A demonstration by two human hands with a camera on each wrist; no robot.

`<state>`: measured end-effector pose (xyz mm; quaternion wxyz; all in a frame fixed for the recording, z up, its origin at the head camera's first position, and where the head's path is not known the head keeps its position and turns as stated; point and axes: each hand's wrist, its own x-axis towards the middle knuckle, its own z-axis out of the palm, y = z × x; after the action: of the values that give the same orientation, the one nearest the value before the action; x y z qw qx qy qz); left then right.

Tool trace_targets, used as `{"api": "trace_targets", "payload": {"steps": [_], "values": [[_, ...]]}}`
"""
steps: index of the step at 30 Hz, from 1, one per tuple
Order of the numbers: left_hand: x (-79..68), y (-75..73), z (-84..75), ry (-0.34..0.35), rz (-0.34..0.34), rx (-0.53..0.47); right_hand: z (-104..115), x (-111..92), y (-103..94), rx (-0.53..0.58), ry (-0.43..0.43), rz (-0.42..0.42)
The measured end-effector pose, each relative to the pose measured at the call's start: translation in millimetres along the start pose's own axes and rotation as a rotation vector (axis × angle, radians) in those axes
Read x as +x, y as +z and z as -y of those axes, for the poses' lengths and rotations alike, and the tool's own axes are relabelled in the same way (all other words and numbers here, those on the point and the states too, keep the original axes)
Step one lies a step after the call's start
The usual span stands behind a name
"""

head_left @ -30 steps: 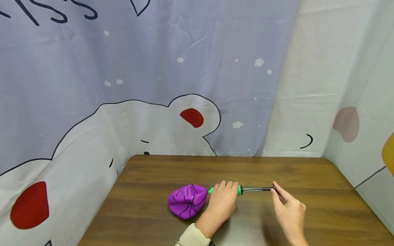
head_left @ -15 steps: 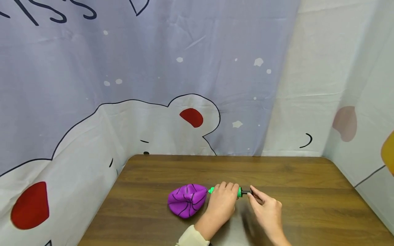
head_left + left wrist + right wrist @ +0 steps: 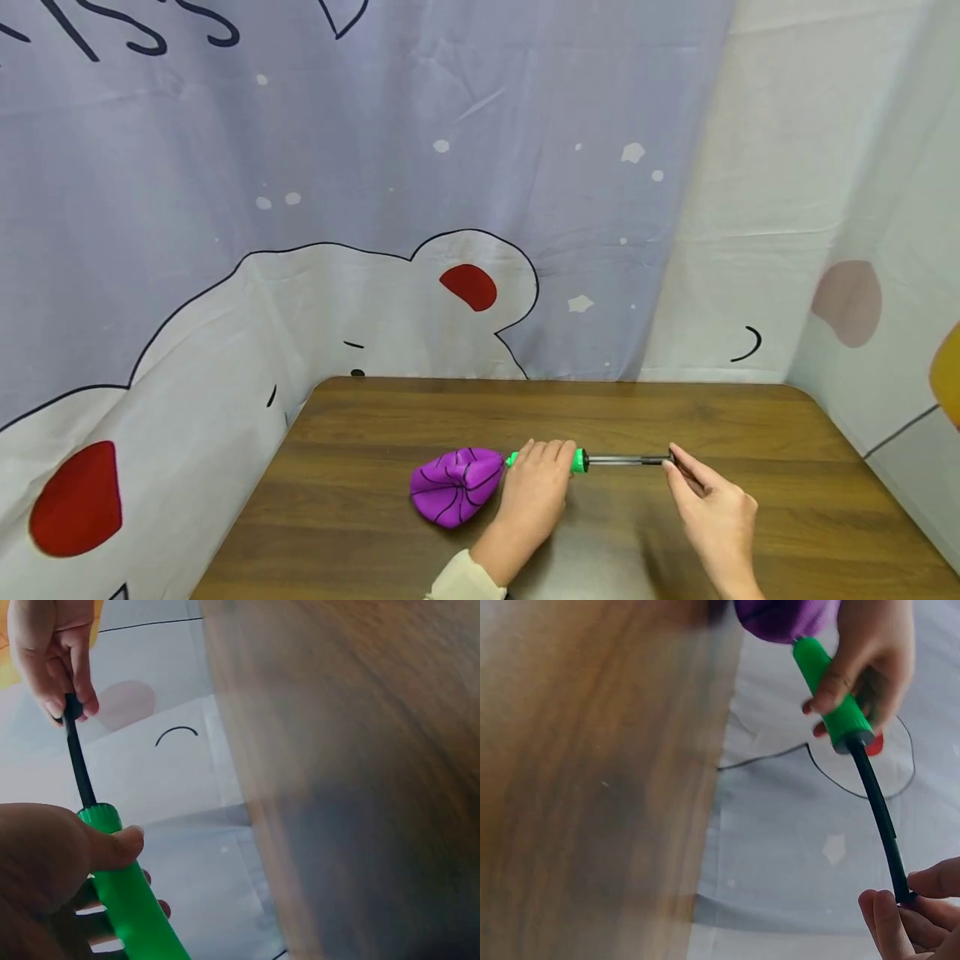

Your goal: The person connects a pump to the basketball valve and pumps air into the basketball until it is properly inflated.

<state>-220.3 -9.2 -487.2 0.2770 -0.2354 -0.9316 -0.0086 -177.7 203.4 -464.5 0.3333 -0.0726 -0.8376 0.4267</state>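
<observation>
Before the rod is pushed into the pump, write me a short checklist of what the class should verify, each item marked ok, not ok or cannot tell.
1. Left hand gripping the green pump: ok.
2. Right hand pinching the outer end of the rod: ok.
3. Rod drawn out, leaving length to push: ok.
4. Pump's tip meeting the purple ball: ok.
5. Tight seal where they meet: cannot tell.
6. Ball full and round: not ok; it is dented and creased.
</observation>
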Motion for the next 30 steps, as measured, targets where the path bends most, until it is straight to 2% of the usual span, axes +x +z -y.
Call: {"api": "trace_targets", "payload": {"steps": [4, 9, 14, 16, 21, 25, 30], "values": [[-1.1, 2.4, 1.4, -0.006, -0.055, -0.033, 0.6, 1.2, 0.2, -0.021, 0.002, -0.035], [-2.0, 2.5, 0.0, 0.020, -0.097, -0.010, 6.3, -5.4, 10.7, -0.001, -0.015, -0.084], [-1.0, 2.2, -5.3, 0.029, -0.115, 0.029, 16.9, -13.9, 29.3, -0.023, -0.094, -0.112], [-1.3, 2.8, -7.4, 0.026, -0.122, 0.041, 19.0, -18.2, 38.4, -0.031, -0.141, -0.103], [-3.6, 3.5, -10.0, 0.020, -0.130, 0.067, 17.1, -26.7, 54.8, 0.010, -0.212, -0.018], [-3.8, 2.7, -7.1, 0.036, -0.130, 0.054, 10.6, -22.3, 50.3, 0.038, -0.249, 0.015], [-3.9, 1.8, 1.6, 0.031, -0.152, 0.021, 0.7, -9.6, 26.8, 0.027, -0.230, -0.011]]}}
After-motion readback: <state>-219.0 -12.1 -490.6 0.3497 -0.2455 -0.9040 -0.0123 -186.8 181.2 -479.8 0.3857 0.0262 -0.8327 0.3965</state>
